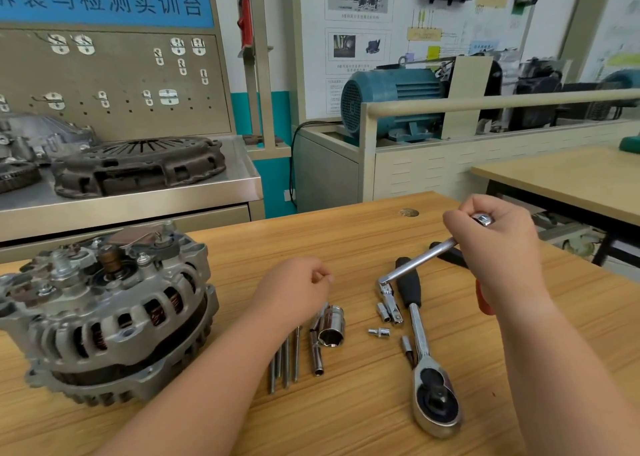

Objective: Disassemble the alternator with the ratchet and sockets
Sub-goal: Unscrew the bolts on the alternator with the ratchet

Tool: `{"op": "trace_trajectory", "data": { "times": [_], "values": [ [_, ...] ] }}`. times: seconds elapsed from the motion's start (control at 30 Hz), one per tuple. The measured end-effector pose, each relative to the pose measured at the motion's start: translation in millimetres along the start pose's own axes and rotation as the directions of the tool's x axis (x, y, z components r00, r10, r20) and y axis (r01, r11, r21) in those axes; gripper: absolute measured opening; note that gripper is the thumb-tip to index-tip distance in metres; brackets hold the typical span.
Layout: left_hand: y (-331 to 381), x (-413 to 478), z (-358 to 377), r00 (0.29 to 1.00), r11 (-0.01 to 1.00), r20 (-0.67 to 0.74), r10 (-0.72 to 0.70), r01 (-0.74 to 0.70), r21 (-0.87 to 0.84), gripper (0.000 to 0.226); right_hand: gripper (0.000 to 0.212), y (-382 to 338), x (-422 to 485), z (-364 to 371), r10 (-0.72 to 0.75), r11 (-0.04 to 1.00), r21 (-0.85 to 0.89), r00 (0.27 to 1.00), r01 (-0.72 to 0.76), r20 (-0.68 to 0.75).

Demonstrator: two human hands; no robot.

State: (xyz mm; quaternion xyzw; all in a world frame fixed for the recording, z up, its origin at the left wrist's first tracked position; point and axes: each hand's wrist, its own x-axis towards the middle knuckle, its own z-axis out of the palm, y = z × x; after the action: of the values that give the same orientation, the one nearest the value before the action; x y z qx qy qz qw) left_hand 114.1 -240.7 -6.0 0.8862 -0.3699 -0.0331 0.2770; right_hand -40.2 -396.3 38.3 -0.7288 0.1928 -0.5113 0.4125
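The grey alternator (pixel 107 313) stands on the wooden table (pixel 346 234) at the left, rear side up. My right hand (pixel 498 244) grips the top of a slim chrome extension bar (pixel 420 260) that slants down to a small joint (pixel 389 296) on the table. My left hand (pixel 298 289) hovers over the tools with fingers curled; whether it holds something small I cannot tell. A large ratchet (pixel 427 358) with a black grip lies in front of me. A big chrome socket (pixel 331 326) lies beside long bolts (pixel 285 360) and a deep socket (pixel 317 355).
Small sockets (pixel 379 332) lie scattered near the ratchet. Pliers with red and black handles (pixel 481 300) lie under my right hand. A metal bench with a clutch cover (pixel 138 165) stands behind the table at the left. A blue electric motor (pixel 391 104) sits further back.
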Motion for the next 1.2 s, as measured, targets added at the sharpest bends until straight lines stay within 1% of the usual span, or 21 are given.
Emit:
{"op": "trace_trajectory", "data": {
  "times": [0.07, 0.13, 0.2, 0.3, 0.43, 0.5, 0.57, 0.6, 0.63, 0.7, 0.77, 0.83, 0.97, 1.2],
  "values": [
    [15.4, -8.3, -3.1, 0.98, 0.978, 0.057, 0.19, -0.194, 0.081, 0.025, 0.03, -0.2, 0.3, -1.9, -0.004, 1.0, 0.0, 1.0, 0.004, -0.015],
    [29.6, -14.0, -1.5, 0.925, 0.903, 0.149, 0.35, -0.375, 0.209, 0.031, 0.031, -0.2, 0.8, -3.2, -0.002, 1.0, 0.001, 1.0, 0.002, -0.02],
    [39.3, -15.4, 3.6, 0.882, 0.828, 0.232, 0.411, -0.467, 0.309, 0.032, 0.03, 1.4, 1.2, -3.0, 0.009, 1.0, 0.007, 1.0, -0.009, -0.015],
    [43.8, -15.3, 17.6, 0.856, 0.791, 0.289, 0.428, -0.51, 0.339, 0.029, 0.024, 4.0, 1.1, -2.2, 0.022, 1.0, -0.002, 1.0, -0.022, -0.004],
    [37.4, -14.6, 32.2, 0.852, 0.81, 0.32, 0.415, -0.506, 0.297, 0.021, 0.022, 5.5, 2.3, -2.6, 0.027, 1.0, -0.005, 1.0, -0.027, -0.014],
    [38.4, -16.7, 32.4, 0.859, 0.841, 0.284, 0.427, -0.492, 0.225, 0.017, 0.022, 6.3, 2.5, -2.6, 0.03, 1.0, -0.006, 0.999, -0.03, -0.014],
    [41.2, -18.4, 26.7, 0.899, 0.91, 0.164, 0.405, -0.414, 0.026, 0.009, 0.021, 7.1, 2.7, -2.9, 0.029, 0.999, -0.013, 0.999, -0.029, -0.032],
    [42.8, -19.5, 21.4, 0.92, 0.923, 0.092, 0.382, -0.374, -0.089, 0.005, 0.022, 7.4, 2.6, -3.4, 0.025, 1.0, -0.016, 0.998, -0.026, -0.053],
    [44.6, -20.9, 15.3, 0.934, 0.918, 0.024, 0.356, -0.345, -0.194, 0.012, 0.023, 7.7, 2.5, -4.3, 0.018, 1.0, -0.014, 0.997, -0.019, -0.079],
    [45.1, -24.0, 3.6, 0.941, 0.861, -0.068, 0.331, -0.33, -0.387, 0.019, 0.024, 8.7, 2.5, -6.3, 0.008, 1.0, 0.016, 0.991, -0.006, -0.133],
    [45.4, -27.1, -5.2, 0.936, 0.793, -0.133, 0.327, -0.348, -0.5, 0.023, 0.023, 9.4, 2.5, -7.5, 0.011, 0.999, 0.043, 0.986, -0.004, -0.167],
    [44.8, -28.6, -8.0, 0.932, 0.774, -0.175, 0.319, -0.362, -0.52, 0.024, 0.021, 10.0, 2.2, -7.7, 0.009, 0.999, 0.051, 0.984, 0.0, -0.177],
    [44.0, -28.0, -7.9, 0.926, 0.794, -0.226, 0.303, -0.376, -0.478, 0.024, 0.021, 10.8, 1.5, -5.8, -0.008, 0.999, 0.037, 0.986, 0.014, -0.166],
    [44.0, -29.5, -5.3, 0.926, 0.836, -0.244, 0.287, -0.366, -0.408, 0.029, 0.02, 11.4, 1.3, -2.8, -0.013, 0.999, 0.041, 0.982, 0.021, -0.186]
  ]
}}
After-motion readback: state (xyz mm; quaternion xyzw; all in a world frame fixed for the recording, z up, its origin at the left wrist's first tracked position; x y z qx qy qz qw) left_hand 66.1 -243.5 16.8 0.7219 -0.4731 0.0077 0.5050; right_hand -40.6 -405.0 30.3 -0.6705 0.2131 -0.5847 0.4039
